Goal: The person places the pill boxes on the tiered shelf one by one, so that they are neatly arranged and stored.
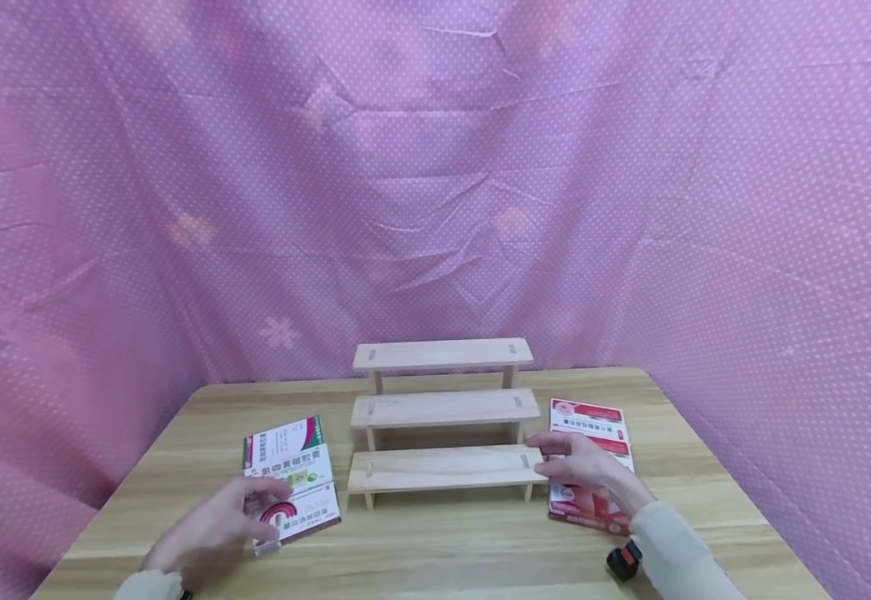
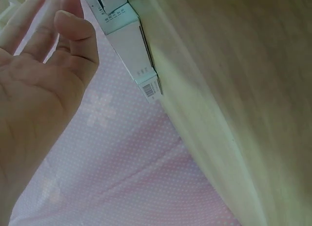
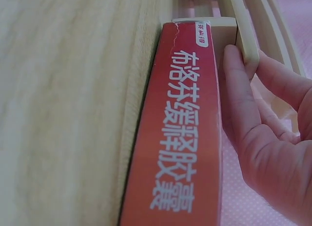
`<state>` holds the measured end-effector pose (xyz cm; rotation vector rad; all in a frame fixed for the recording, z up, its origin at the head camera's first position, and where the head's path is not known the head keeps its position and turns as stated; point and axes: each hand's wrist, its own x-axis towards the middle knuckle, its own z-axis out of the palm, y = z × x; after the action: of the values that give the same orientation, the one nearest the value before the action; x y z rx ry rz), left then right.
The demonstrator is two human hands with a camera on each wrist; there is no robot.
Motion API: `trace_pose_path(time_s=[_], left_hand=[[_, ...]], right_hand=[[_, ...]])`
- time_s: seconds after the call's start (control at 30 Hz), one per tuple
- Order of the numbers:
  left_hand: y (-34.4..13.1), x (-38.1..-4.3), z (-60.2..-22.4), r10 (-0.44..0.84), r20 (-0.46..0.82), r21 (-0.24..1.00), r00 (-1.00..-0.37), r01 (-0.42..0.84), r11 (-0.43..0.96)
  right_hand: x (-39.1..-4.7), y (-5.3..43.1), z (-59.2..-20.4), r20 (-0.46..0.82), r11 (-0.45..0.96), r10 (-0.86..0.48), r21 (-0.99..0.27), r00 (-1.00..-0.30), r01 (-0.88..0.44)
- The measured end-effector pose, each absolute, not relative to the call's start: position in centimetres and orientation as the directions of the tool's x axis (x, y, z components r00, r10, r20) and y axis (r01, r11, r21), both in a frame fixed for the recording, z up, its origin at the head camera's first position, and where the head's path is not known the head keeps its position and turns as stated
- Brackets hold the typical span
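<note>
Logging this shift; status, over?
Right hand gripping pale wooden three-step stand, lowest board. Left hand at white cardboard boxes, contact unclear. Red-and-white cardboard boxes beside stand.

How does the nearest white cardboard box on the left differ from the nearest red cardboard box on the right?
Colour: the white cardboard box has curved dark-pink bands, while the red cardboard box is mostly red. Place: the white box is left of the pale three-tier wooden stand, the red box right of it. Angle: in the head view the white box's near edge rises rightward, the red box's drops. Both bear printed characters.
</note>
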<state>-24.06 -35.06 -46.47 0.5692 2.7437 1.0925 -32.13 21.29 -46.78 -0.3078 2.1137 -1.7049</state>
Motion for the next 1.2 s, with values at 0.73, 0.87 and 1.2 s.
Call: trace_pose_path(time_s=[0.73, 0.87, 1.2], left_hand=[[-34.9, -24.2, -47.2, 0.474, 0.057, 0.686, -0.879, 0.379, 0.621], [-34.8, -24.2, -47.3, 0.463, 0.044, 0.68, -0.885, 0.366, 0.635], [-34.6, -23.9, -47.4, 0.538, 0.151, 0.617, -0.83, 0.504, 0.605]], right_hand=[[-32.5, 21.5, -47.0, -0.174, 0.236, -0.422, -0.969, -0.89, 0.078], [-32.5, 21.5, -47.0, -0.174, 0.231, -0.421, -0.97, -0.89, 0.08], [-32.5, 21.4, -46.9, -0.187, 0.239, -0.413, -0.967, -0.891, 0.092]])
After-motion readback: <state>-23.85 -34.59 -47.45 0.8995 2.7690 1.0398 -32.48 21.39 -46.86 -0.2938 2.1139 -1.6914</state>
